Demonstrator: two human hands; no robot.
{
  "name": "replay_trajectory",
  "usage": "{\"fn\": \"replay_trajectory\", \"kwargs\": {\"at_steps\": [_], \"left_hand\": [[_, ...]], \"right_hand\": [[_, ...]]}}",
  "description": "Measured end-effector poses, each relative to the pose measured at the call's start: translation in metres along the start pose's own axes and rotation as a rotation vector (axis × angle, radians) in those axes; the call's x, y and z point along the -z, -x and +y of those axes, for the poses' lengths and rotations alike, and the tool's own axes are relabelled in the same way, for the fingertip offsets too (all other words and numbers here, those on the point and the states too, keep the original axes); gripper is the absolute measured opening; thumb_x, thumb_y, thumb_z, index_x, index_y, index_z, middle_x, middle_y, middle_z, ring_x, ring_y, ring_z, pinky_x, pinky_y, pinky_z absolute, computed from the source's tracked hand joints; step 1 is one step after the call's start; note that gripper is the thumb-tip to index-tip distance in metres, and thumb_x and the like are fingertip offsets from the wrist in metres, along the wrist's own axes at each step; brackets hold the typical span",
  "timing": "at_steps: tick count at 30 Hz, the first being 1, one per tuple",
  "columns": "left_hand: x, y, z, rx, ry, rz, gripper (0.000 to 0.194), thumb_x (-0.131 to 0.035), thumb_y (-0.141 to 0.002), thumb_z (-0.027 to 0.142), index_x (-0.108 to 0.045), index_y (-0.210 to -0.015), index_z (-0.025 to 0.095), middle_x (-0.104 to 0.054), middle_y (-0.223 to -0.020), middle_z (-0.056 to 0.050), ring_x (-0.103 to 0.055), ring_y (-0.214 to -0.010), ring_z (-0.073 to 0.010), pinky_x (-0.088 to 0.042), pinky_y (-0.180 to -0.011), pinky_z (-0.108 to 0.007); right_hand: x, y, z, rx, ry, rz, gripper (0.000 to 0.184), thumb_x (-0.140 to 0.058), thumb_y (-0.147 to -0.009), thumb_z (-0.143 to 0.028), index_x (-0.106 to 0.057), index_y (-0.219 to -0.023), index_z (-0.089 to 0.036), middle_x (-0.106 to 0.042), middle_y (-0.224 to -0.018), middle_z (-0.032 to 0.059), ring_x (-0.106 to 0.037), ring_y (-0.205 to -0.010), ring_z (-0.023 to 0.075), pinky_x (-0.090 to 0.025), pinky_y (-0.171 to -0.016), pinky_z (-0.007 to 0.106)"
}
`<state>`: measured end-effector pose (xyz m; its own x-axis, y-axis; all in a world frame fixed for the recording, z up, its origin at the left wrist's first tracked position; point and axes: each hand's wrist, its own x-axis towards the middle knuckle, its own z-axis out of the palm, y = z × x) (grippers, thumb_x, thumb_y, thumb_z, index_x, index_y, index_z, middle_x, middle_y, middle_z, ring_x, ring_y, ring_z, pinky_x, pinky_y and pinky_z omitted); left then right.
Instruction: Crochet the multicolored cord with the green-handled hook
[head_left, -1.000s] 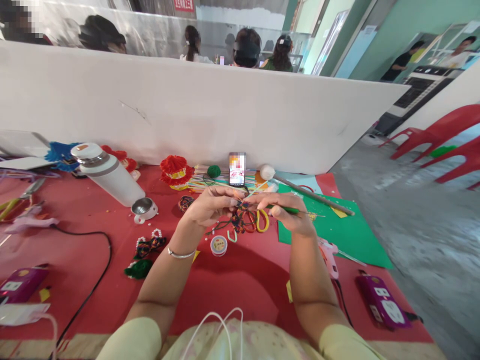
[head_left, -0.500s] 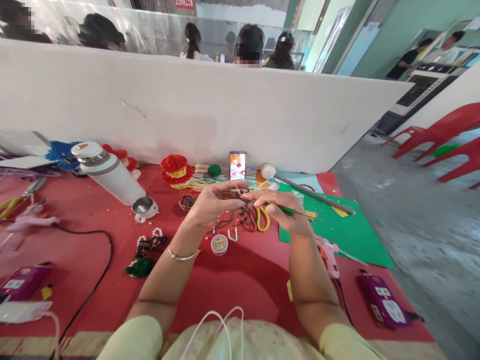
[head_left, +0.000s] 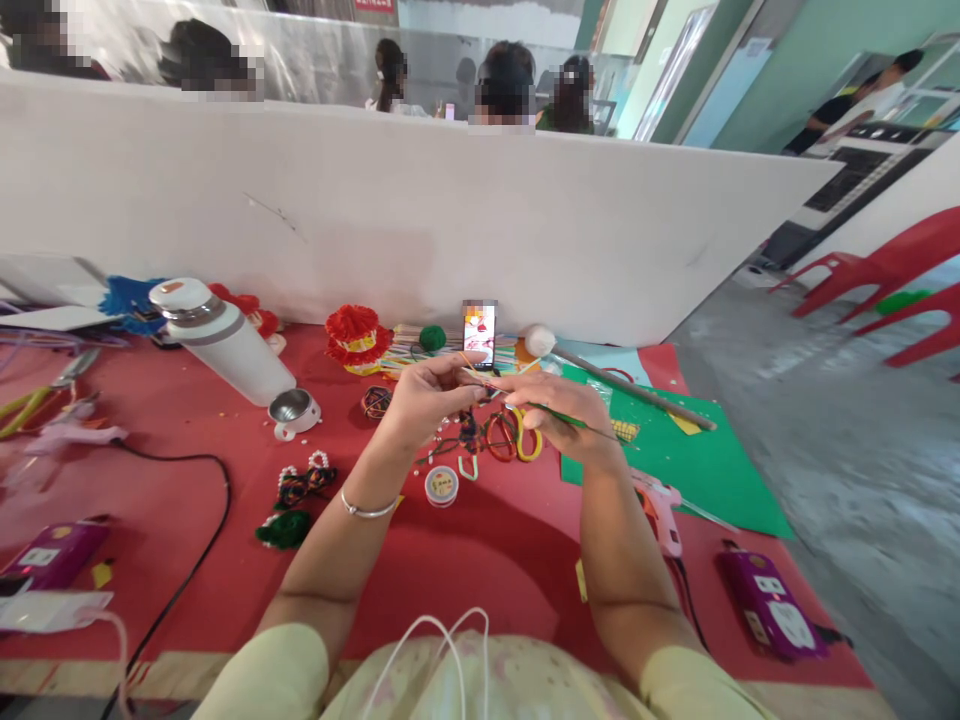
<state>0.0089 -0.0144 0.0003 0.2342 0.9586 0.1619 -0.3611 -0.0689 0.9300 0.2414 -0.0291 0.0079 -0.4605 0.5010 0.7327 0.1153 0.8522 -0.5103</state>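
Observation:
My right hand [head_left: 570, 408] is closed around a thin crochet hook with a green handle [head_left: 556, 414], its tip pointing left. Opposite it, my left hand [head_left: 429, 402] pinches multicoloured yarn [head_left: 469, 428] between thumb and fingers, and a strand runs over the raised index finger. Both hands meet in front of a phone [head_left: 480, 335] propped against the white board. The yarn hangs below the fingertips, near a yellow loop [head_left: 529, 440] and a round labelled tub [head_left: 442, 486]. A ball of mixed yarn [head_left: 376, 402] lies left of my left hand.
Left stand a white thermos [head_left: 225, 345] and its metal cup [head_left: 294, 412]. A red fringed piece [head_left: 355, 338] and green yarn ball [head_left: 432, 338] lie behind. To the right are a green sheet [head_left: 675, 470], a stick [head_left: 637, 390], a glue gun [head_left: 661, 512] and a purple power strip [head_left: 772, 605].
My fingers have shifted slightly around the yarn, and the crochet hook lies at a slightly different angle. The whole view has moved a little. Both hands keep their hold.

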Motion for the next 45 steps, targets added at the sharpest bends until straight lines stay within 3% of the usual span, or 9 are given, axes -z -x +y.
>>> {"fn": "replay_trajectory", "kwargs": {"at_steps": [4,20,27,33,37,41,45], "left_hand": [[0.002,0.0,0.004,0.05,0.047,-0.014,0.042,-0.093,-0.067,0.019,-0.088,-0.109,0.02,-0.071,-0.066,0.001,-0.052,-0.049,-0.006,-0.036,-0.044,-0.02],[0.003,0.0,0.007,0.139,0.109,-0.028,0.038,-0.096,-0.061,0.021,-0.089,-0.099,0.019,-0.07,-0.063,0.001,-0.048,-0.047,-0.0056,-0.032,-0.044,-0.02],[-0.007,0.003,0.004,0.018,0.112,-0.044,0.038,-0.095,-0.067,0.018,-0.09,-0.104,0.023,-0.074,-0.071,0.001,-0.052,-0.051,-0.0049,-0.039,-0.047,-0.019],[-0.018,0.004,-0.004,-0.131,-0.011,0.16,0.043,-0.091,-0.065,0.014,-0.088,-0.108,0.02,-0.077,-0.075,0.0,-0.066,-0.065,-0.0104,-0.054,-0.062,-0.023],[-0.029,0.006,-0.01,-0.194,-0.044,0.276,0.04,-0.09,-0.069,0.018,-0.087,-0.109,0.02,-0.076,-0.077,0.001,-0.064,-0.065,-0.0099,-0.053,-0.062,-0.023],[-0.032,0.005,-0.01,0.042,0.219,0.2,0.041,-0.093,-0.065,0.023,-0.085,-0.105,0.019,-0.064,-0.063,0.005,-0.05,-0.05,-0.0055,-0.037,-0.046,-0.019],[-0.023,0.002,-0.001,0.166,0.314,0.136,0.04,-0.094,-0.059,0.019,-0.085,-0.098,0.016,-0.059,-0.056,0.005,-0.049,-0.049,-0.0055,-0.03,-0.042,-0.017]], "right_hand": [[0.001,0.0,-0.001,0.009,0.013,0.0,0.029,-0.068,-0.103,-0.04,-0.076,-0.13,-0.032,-0.083,-0.132,0.0061,-0.08,-0.121,0.0191,-0.066,-0.101,0.036],[0.007,0.003,-0.007,-0.064,-0.085,-0.002,0.022,-0.069,-0.103,-0.032,-0.081,-0.122,-0.031,-0.085,-0.126,0.0055,-0.081,-0.118,0.021,-0.066,-0.1,0.04],[-0.019,0.0,0.012,-0.111,-0.372,0.186,0.028,-0.066,-0.102,-0.052,-0.084,-0.109,-0.031,-0.087,-0.117,0.0058,-0.083,-0.102,0.0212,-0.07,-0.086,0.039],[-0.036,-0.004,0.022,-0.024,-0.014,0.257,0.033,-0.067,-0.099,-0.059,-0.084,-0.114,-0.035,-0.084,-0.117,0.0052,-0.079,-0.108,0.0223,-0.065,-0.094,0.042],[-0.047,0.003,0.021,0.026,0.221,0.37,0.031,-0.069,-0.1,-0.05,-0.079,-0.127,-0.038,-0.083,-0.121,0.0064,-0.079,-0.11,0.0252,-0.064,-0.094,0.045],[-0.055,0.008,0.026,0.151,0.345,0.446,0.04,-0.076,-0.096,-0.046,-0.075,-0.136,-0.042,-0.084,-0.119,0.006,-0.079,-0.107,0.0273,-0.063,-0.091,0.047],[-0.049,0.007,0.032,0.12,0.158,0.408,0.036,-0.072,-0.097,-0.052,-0.077,-0.132,-0.043,-0.085,-0.118,0.0044,-0.08,-0.103,0.0265,-0.065,-0.092,0.049]]}}
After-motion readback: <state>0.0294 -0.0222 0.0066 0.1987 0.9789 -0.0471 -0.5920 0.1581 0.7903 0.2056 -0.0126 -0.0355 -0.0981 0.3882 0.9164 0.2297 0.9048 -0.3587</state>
